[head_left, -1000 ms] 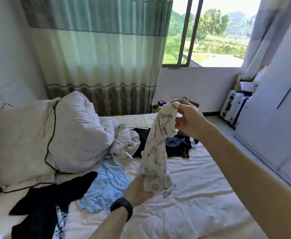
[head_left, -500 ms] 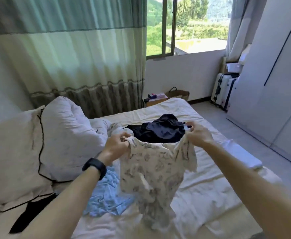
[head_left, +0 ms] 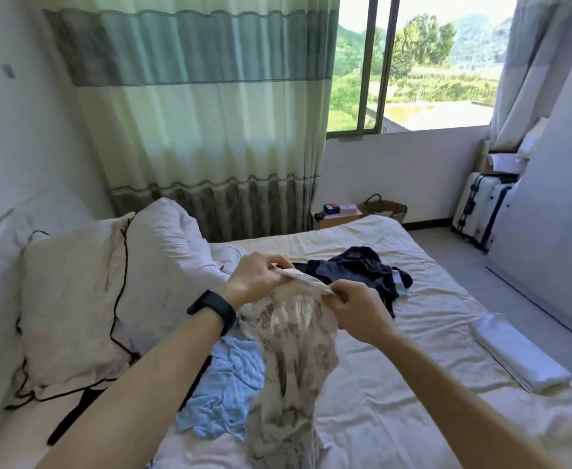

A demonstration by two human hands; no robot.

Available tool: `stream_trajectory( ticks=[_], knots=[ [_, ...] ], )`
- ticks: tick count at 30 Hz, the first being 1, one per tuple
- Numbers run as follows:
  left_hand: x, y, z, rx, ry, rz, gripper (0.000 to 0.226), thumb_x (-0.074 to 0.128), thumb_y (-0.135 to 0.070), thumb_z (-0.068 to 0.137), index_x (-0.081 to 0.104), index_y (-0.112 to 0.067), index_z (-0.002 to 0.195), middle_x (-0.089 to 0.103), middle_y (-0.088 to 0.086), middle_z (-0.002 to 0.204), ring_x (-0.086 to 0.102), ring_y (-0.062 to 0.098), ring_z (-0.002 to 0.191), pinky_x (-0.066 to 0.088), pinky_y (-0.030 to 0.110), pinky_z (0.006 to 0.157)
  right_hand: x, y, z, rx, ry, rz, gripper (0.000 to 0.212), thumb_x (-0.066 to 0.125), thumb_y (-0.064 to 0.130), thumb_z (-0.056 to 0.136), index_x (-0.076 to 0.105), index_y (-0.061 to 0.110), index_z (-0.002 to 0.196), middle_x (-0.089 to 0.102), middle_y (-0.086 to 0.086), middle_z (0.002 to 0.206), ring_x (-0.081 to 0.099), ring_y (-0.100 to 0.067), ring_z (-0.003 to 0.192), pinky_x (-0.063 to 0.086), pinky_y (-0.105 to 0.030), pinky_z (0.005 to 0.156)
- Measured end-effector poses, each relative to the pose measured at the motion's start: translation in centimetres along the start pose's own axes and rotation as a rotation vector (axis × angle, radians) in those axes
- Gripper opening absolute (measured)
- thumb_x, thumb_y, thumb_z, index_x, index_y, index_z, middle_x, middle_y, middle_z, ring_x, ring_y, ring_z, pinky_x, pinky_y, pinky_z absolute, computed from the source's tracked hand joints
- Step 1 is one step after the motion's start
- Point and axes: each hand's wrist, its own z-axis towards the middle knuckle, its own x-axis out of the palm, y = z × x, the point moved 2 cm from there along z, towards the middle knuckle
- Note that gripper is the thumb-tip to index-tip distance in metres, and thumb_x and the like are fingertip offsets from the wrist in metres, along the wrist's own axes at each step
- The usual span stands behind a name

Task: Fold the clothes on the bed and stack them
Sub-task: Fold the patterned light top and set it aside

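Centre frame: left hand (head_left: 256,280) and right hand (head_left: 357,311) each pinch the top edge of the print garment (head_left: 293,367), fingers curled on the cloth, hands close together; the edge runs taut between them. The garment hangs bunched and blurred down to the bed (head_left: 423,336) at lower centre; what kind of garment it is, I cannot tell.

Other clothes unfolded: blue garment (head_left: 227,387) just left of the hanging cloth; dark garment (head_left: 355,269) behind the hands, upper centre. White folded cloth (head_left: 521,362) lies at the right edge of the bed, well apart.

Judgement: step in hand is opening the print garment out before the first fold; task is early.

To do it well:
- slide the pinches apart along the top edge to its two corners, so the cloth hangs flat, not roped;
- one short shake to drop the twists;
- lay it on the bare sheet at lower right, not over the blue garment; hem down first, then the top edge;
- smooth before folding; thin cloth creases easily.
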Motion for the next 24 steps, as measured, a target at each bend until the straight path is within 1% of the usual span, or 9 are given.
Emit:
stream_trajectory(
  ticks=[2,4,9,13,15,17,20,22,24],
  knots=[
    [0.2,2.3,-1.5,-0.025,0.066,0.000,0.020,0.075,-0.029,0.089,0.070,-0.033,0.071,0.063,-0.025,0.060,0.058,-0.009,0.060,0.040,0.009,0.057,-1.0,-0.5,0.8,0.060,0.007,0.126,0.015,0.062,0.021,0.099,0.072,0.024,0.089,0.072,-0.001,0.086,0.071,-0.025,0.085,0.061,-0.051,0.078],
    [1.6,4.9,-3.5,-0.094,0.189,-0.101,0.032,0.073,-0.034,0.091,0.065,-0.010,0.072,0.053,-0.015,0.060,0.046,0.000,0.054,0.035,0.019,0.057,-1.3,-0.3,1.4,0.093,0.003,0.248,0.016,0.059,0.019,0.100,0.073,0.024,0.093,0.072,-0.004,0.093,0.070,-0.028,0.093,0.061,-0.054,0.080],
    [4.6,11.1,-8.5,-0.349,0.343,-0.322,0.076,0.067,-0.073,0.075,0.069,-0.002,0.100,0.059,0.003,0.091,0.052,0.015,0.087,0.036,0.032,0.079,-2.2,-0.2,2.6,0.137,-0.091,0.386,0.021,0.055,0.024,0.102,0.072,0.022,0.090,0.070,-0.005,0.093,0.069,-0.027,0.091,0.062,-0.051,0.080],
    [6.4,13.0,-10.0,-0.573,0.263,-0.803,0.046,0.066,-0.054,0.085,0.069,-0.023,0.118,0.070,0.004,0.110,0.066,0.024,0.101,0.047,0.045,0.092,-2.5,-2.9,3.0,0.171,-0.140,0.303,0.019,0.056,0.029,0.101,0.071,0.031,0.088,0.069,0.004,0.086,0.065,-0.015,0.080,0.055,-0.030,0.060],
    [6.0,13.1,-10.1,-0.514,0.422,-1.020,0.043,0.058,-0.041,0.100,0.058,-0.024,0.139,0.059,0.012,0.140,0.053,0.035,0.130,0.040,0.058,0.109,-2.6,-5.0,3.0,0.181,-0.152,0.187,0.017,0.056,0.032,0.101,0.069,0.028,0.090,0.065,0.005,0.080,0.060,-0.016,0.075,0.045,-0.028,0.058],
    [4.9,13.4,-10.2,-0.464,0.621,-1.098,0.047,0.050,-0.028,0.105,0.043,-0.024,0.151,0.045,0.012,0.153,0.041,0.035,0.140,0.035,0.056,0.111,-2.6,-7.3,2.4,0.253,-0.135,0.041,0.023,0.055,0.039,0.101,0.068,0.020,0.095,0.065,0.001,0.084,0.060,-0.020,0.078,0.044,-0.031,0.060],
    [3.6,13.8,-10.4,-0.624,0.647,-1.044,0.046,0.061,-0.018,0.099,0.048,-0.018,0.144,0.066,0.015,0.123,0.069,0.029,0.100,0.060,0.045,0.077,-1.7,-11.1,0.9,0.391,-0.047,-0.068,0.046,0.053,0.048,0.102,0.068,0.005,0.093,0.066,-0.010,0.086,0.062,-0.028,0.080,0.044,-0.036,0.068],
    [3.6,14.3,-10.5,-0.658,0.390,-0.816,0.021,0.061,-0.015,0.099,0.056,-0.019,0.118,0.065,0.014,0.094,0.063,0.026,0.072,0.051,0.034,0.057,-0.7,-12.5,-0.3,0.491,0.058,0.069,0.044,0.055,0.048,0.102,0.065,0.008,0.086,0.061,-0.010,0.079,0.060,-0.026,0.074,0.046,-0.034,0.065],
    [3.3,14.1,-10.6,-0.507,0.190,-0.532,0.011,0.060,-0.009,0.099,0.059,-0.019,0.096,0.055,0.012,0.085,0.049,0.024,0.072,0.037,0.029,0.057,0.0,-13.2,-1.3,0.589,0.184,0.291,0.031,0.058,0.041,0.102,0.067,0.016,0.087,0.060,-0.003,0.075,0.058,-0.017,0.066,0.050,-0.031,0.061]
  ],
)
